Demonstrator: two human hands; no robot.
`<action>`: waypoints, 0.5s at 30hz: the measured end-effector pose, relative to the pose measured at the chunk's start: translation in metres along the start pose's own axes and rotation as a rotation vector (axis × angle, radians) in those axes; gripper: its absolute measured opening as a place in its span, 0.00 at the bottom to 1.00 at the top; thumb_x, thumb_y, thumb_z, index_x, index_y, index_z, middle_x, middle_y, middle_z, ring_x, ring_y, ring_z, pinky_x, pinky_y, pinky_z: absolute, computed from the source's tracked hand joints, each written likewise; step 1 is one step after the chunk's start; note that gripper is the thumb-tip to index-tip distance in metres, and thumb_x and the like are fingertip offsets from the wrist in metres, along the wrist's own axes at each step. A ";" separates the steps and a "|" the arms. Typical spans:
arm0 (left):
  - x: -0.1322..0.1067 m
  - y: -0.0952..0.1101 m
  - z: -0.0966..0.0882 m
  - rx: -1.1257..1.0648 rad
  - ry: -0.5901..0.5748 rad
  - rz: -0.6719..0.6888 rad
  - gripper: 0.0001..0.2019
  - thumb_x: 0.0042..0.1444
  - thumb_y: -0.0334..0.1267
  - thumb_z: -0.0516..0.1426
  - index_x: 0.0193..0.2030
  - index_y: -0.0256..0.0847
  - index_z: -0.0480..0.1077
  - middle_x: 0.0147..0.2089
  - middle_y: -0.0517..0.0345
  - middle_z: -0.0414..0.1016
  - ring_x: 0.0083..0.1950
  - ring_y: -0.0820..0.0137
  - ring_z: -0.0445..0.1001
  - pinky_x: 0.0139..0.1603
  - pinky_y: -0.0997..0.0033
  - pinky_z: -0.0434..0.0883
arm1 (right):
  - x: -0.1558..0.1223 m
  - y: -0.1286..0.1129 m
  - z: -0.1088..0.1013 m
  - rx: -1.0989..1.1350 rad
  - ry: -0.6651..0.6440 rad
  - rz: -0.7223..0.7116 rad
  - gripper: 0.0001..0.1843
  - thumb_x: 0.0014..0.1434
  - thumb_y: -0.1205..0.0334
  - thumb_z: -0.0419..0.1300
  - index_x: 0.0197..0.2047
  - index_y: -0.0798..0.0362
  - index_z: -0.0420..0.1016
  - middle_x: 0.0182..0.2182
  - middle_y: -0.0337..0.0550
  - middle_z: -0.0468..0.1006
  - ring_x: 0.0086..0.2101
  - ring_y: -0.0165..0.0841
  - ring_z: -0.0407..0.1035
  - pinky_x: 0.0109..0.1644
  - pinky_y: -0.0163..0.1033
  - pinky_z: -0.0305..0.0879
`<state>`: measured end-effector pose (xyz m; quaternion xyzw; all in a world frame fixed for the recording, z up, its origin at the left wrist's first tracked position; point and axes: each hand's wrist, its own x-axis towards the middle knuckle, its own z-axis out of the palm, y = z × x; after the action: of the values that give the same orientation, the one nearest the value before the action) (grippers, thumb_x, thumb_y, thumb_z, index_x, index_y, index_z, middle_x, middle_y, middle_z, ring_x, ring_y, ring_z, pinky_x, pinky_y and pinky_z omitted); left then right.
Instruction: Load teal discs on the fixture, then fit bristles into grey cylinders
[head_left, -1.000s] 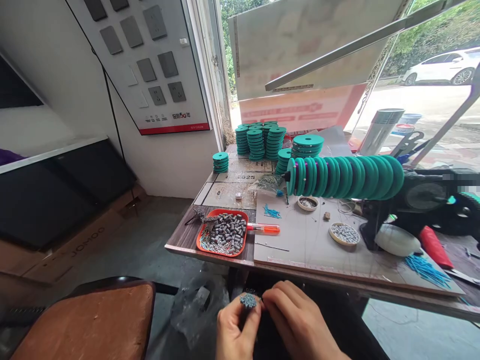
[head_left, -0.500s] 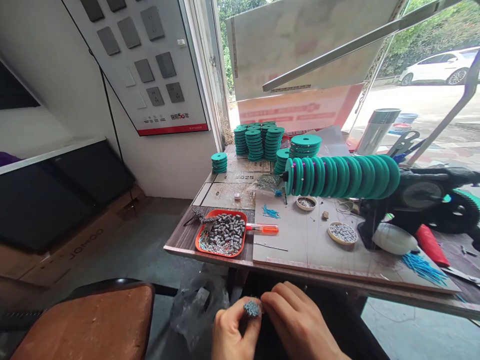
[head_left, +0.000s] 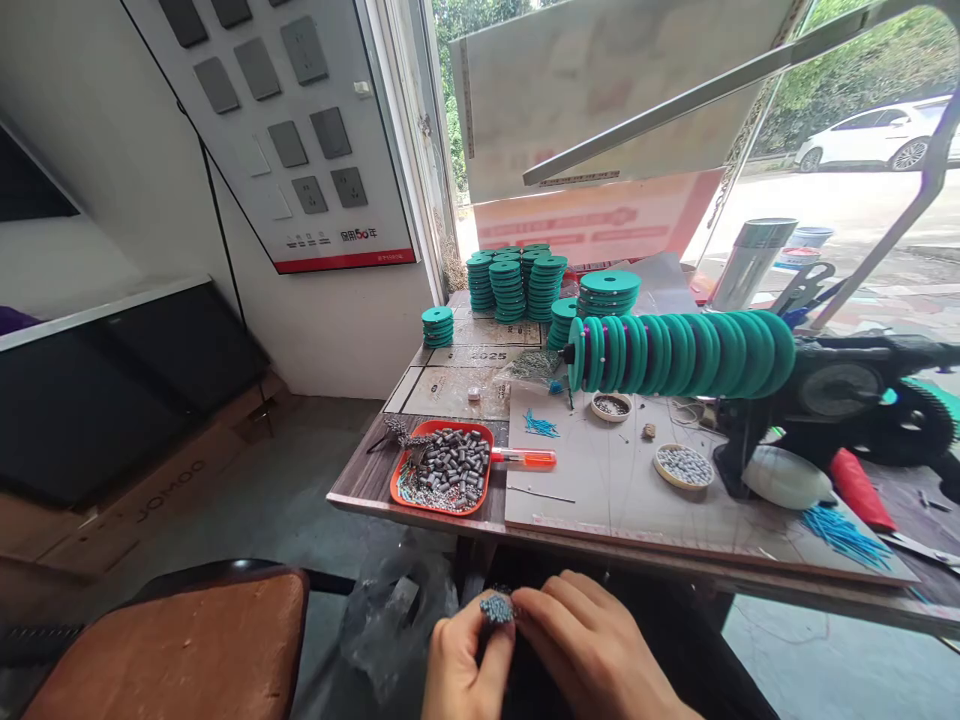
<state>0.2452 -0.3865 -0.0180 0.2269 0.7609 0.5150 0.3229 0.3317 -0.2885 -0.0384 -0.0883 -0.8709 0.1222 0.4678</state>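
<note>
My left hand [head_left: 461,665] is closed round a small bundle of blue-grey pins [head_left: 496,607], held upright below the table's front edge. My right hand [head_left: 589,650] is pinched at the top of that bundle, fingertips touching it. Both hands are low in the view, in front of my lap. On the table above them sits a red tray [head_left: 444,473] full of small grey metal cylinders, with an orange pen [head_left: 525,458] beside it.
A row of green discs [head_left: 679,352] is threaded on a black machine [head_left: 855,395]. Stacks of green discs [head_left: 517,280] stand at the back. Two small dishes [head_left: 682,465], blue pins [head_left: 847,535], and a brown stool [head_left: 172,640] at the lower left.
The hands have stayed almost in place; the right fingers shifted slightly over the top of the bundle. The view moved a little.
</note>
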 end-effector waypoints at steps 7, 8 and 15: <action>0.003 0.014 -0.010 -0.525 0.123 -0.031 0.22 0.36 0.55 0.61 0.19 0.35 0.62 0.27 0.59 0.68 0.34 0.77 0.69 0.41 0.81 0.67 | -0.001 -0.001 0.004 -0.055 -0.071 -0.088 0.13 0.60 0.70 0.42 0.25 0.63 0.55 0.20 0.40 0.58 0.26 0.18 0.45 0.34 0.24 0.37; 0.004 0.019 -0.013 -0.683 0.094 -0.113 0.24 0.31 0.53 0.64 0.19 0.35 0.59 0.25 0.61 0.67 0.32 0.77 0.69 0.42 0.76 0.69 | 0.000 -0.002 0.004 -0.038 -0.077 -0.105 0.12 0.60 0.70 0.41 0.25 0.62 0.54 0.20 0.40 0.58 0.26 0.18 0.44 0.34 0.24 0.36; 0.004 0.042 -0.021 -1.035 0.105 -0.290 0.31 0.16 0.38 0.70 0.21 0.37 0.51 0.20 0.69 0.59 0.20 0.86 0.55 0.23 0.80 0.59 | 0.011 -0.007 0.002 -0.053 -0.084 -0.187 0.11 0.60 0.70 0.38 0.26 0.61 0.50 0.19 0.39 0.57 0.24 0.20 0.44 0.33 0.26 0.33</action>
<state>0.2281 -0.3817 0.0260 -0.0953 0.4466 0.7834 0.4217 0.3239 -0.2922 -0.0286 -0.0136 -0.8970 0.0585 0.4379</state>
